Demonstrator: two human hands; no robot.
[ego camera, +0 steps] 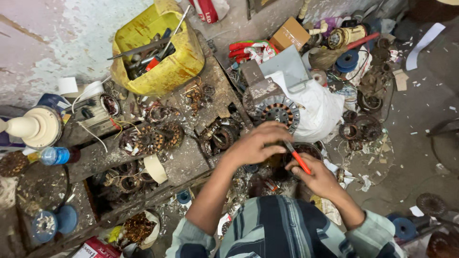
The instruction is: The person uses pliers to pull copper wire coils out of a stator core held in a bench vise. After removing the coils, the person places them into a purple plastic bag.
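- red-handled screwdriver (pixel 297 158) is gripped in the right hand (pixel 319 177), fingers wrapped round the handle, shaft angled up and left toward the left hand.
- left hand (pixel 256 143) is cupped, fingers curled down over a dark round motor part (pixel 306 149) at the person's lap; most of that part is hidden, so the exact grip cannot be told.
- round motor stator (pixel 277 112) with copper windings lies just beyond the left hand, touching a white cloth bag (pixel 315 111).
- yellow plastic can (pixel 160 50), cut open and holding hand tools, stands on the wooden bench (pixel 189 162) to the upper left.
- more copper-wound stators (pixel 150 138) lie on the bench, with a roll of masking tape (pixel 155 168) near its front edge.
- blue-labelled plastic bottle (pixel 53 155) lies at the far left, beside a cream fan motor housing (pixel 38 127).
- striped shirt sleeves cover both upper arms.
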